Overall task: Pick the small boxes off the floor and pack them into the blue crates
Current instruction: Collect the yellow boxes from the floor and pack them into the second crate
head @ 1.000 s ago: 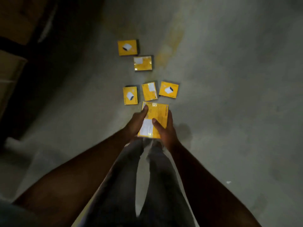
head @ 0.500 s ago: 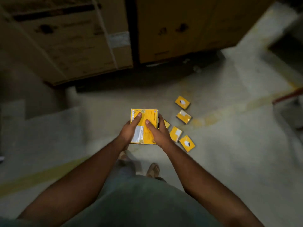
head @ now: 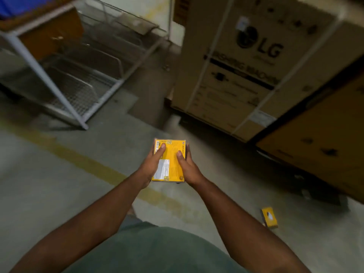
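Observation:
A stack of small yellow boxes (head: 171,160) sits between both my hands at the middle of the view, well above the floor. My left hand (head: 150,167) grips its left side with the thumb lying on the top face. My right hand (head: 188,167) grips the right side, thumb on top as well. One more small yellow box (head: 269,217) lies on the concrete floor at the lower right. A strip of blue, maybe a crate (head: 17,4), shows at the top left corner on the shelf.
A white metal rack (head: 47,75) with wire-mesh shelves stands at the left. A tall LG washing-machine carton (head: 246,66) and another brown carton (head: 319,138) stand at the right. A faded yellow line (head: 82,160) crosses the floor.
I have straightened up and turned left with the stack still held in both hands. The group of boxes on the floor has slid out of view, leaving one at the lower right.

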Motion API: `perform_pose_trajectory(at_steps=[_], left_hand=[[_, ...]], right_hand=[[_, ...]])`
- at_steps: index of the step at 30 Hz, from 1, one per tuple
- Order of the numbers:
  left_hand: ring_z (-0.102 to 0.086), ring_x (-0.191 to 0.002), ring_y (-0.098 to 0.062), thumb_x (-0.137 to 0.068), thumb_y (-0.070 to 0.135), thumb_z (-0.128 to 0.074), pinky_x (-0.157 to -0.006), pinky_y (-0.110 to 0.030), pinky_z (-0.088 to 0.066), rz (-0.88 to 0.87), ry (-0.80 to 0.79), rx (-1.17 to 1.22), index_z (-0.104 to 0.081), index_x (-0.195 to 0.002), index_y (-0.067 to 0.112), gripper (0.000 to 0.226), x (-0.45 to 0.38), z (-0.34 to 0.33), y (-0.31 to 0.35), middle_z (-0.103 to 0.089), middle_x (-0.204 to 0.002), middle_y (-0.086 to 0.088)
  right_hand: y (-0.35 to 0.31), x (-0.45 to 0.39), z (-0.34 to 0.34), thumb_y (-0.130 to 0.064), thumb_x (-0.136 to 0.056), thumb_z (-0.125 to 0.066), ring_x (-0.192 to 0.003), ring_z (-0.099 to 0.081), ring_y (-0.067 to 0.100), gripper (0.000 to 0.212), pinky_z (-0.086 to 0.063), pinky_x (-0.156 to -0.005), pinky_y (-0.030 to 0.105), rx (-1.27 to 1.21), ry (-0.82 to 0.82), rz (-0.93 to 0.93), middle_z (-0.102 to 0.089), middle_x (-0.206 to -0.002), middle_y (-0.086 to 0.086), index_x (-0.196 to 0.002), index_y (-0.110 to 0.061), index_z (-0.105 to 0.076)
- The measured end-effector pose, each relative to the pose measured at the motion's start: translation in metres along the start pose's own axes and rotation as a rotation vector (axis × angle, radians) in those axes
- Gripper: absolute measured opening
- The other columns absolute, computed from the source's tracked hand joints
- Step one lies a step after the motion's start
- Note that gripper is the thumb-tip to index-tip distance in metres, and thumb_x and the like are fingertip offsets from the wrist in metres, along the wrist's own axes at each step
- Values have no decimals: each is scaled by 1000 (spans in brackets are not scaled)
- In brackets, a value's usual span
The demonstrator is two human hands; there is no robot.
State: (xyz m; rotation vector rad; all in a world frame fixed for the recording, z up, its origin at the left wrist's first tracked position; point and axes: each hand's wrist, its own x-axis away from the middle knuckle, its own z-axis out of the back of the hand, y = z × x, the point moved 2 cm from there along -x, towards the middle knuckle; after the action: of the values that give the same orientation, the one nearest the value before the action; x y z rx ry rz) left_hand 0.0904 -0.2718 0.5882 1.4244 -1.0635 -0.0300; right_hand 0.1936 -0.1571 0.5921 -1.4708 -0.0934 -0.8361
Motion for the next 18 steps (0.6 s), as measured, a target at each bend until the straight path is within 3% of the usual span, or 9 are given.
perform_pose_trajectory(at_steps=[2,3,4,6,8,12,18], left_hand=[[-73,-107,-22,-75,84,-60,-99,-51,-55,-18,61,11,-46,-142,43,80,-13,52,22,-71,-125,2],[-72,-108,-20,-70,88,-60,-100,-50,-55,-25,98,12,-44,-144,45,87,-18,75,34,-70,-126,4],[-72,-108,-18,-68,89,-58,-101,-49,-55,-41,131,5,-43,-145,47,89,-23,98,45,-70,-126,5],[-73,-106,-17,-73,87,-57,-100,-47,-55,-80,189,4,-46,-144,47,82,-30,135,73,-73,-121,7],[-74,-103,-16,-80,81,-58,-98,-45,-57,-117,250,-4,-51,-140,45,71,-42,164,99,-74,-116,6],[-74,-100,-15,-80,79,-60,-93,-43,-59,-143,320,10,-41,-149,44,79,-74,198,131,-73,-119,6],[-76,-99,-21,-71,77,-71,-91,-51,-59,-150,389,130,-40,-149,43,90,-145,233,173,-75,-117,1]], right_hand=[[-34,-27,-40,-70,-97,-41,-112,-68,27,78,-61,-59,40,45,-73,2,-41,-154,-7,-155,-56,9],[-49,-40,-59,-69,-98,-41,-111,-68,27,77,-61,-60,41,63,-101,3,-42,-153,-8,-155,-56,9],[-62,-55,-77,-70,-97,-42,-115,-67,26,78,-63,-68,46,63,-107,25,-42,-155,-7,-157,-53,6],[-89,-81,-110,-81,-87,-46,-126,-62,20,91,-57,-98,52,39,-120,98,-43,-158,-5,-159,-48,-1],[-113,-109,-135,-90,-77,-48,-134,-55,15,105,-47,-113,49,42,-137,140,-40,-160,-6,-160,-45,-4],[-147,-162,-162,-66,-96,-48,-135,-55,16,85,-44,-115,48,46,-216,153,-42,-159,-2,-162,-37,-2],[-187,-265,-178,-73,-90,-54,-126,-63,19,87,-50,-107,55,45,-334,181,-53,-150,1,-160,-39,-14]])
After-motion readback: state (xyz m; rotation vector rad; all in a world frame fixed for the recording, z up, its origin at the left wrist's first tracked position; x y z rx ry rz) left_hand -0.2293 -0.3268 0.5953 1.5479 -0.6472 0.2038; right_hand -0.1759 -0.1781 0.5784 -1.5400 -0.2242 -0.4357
